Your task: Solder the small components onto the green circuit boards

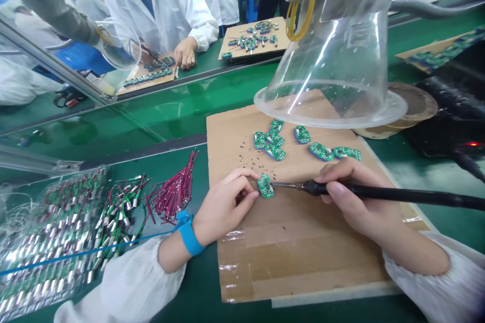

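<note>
A cardboard sheet [299, 247] was laid on the green bench [413, 272], beneath a clear hood [333, 65]. A soldering iron [364, 191] was gripped firmly in the right hand [352, 202], its tip touching a circuit board [265, 186] pinched closed in the left hand [223, 207], above the sheet's middle. Further boards [288, 141] lay farther along the sheet. Red wires [172, 194] lay left.

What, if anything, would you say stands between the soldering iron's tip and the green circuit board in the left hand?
Nothing visible does. The soldering iron, held in the right hand, points straight at the green circuit board pinched in the left hand. Its tip sits at the board's edge; whether they touch is too fine to tell.
</note>
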`<state>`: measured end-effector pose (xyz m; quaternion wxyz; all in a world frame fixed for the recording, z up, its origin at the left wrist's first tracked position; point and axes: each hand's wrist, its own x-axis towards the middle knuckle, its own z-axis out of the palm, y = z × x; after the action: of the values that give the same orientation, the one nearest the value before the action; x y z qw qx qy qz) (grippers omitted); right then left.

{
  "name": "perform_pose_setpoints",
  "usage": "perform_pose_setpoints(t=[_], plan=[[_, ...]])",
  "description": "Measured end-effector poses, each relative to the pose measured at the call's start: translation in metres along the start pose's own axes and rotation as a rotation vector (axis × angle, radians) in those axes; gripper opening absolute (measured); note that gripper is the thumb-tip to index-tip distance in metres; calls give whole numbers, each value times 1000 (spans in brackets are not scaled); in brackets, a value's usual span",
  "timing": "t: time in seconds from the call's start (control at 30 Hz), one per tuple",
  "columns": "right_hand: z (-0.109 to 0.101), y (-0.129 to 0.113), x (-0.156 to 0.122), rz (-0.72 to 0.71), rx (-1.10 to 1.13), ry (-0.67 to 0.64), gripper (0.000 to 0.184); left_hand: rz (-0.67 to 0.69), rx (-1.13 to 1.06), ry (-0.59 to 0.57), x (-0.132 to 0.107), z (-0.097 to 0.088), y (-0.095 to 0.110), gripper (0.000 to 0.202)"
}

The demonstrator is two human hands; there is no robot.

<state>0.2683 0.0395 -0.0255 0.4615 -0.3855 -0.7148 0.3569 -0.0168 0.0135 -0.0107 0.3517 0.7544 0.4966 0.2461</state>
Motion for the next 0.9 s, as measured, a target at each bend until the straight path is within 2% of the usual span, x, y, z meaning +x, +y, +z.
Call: perform_pose_setpoints(t=[0.33,0.43,0.53,0.6,0.67,0.73,0.9], plan=[[1,1,0,26,18,73,5,-12,-26,0,0,-1,-2,13],[2,-1,1,33,61,103,7,-29,-56,3,0,-3,-3,8],[3,-4,3,47,114,117,8,-63,-87,79,-1,-5,-3,2],[3,-5,3,69,152,119,7,-61,-67,149,-3,-6,-2,7],[3,-5,3,78,183,119,6,-44,-31,168,-4,-6,0,11],[2,-4,2,70,186,93,6,-25,-3,132,-4,-5,1,7],[2,-1,-1,10,56,-81,3,50,78,62,-2,-3,0,7]])
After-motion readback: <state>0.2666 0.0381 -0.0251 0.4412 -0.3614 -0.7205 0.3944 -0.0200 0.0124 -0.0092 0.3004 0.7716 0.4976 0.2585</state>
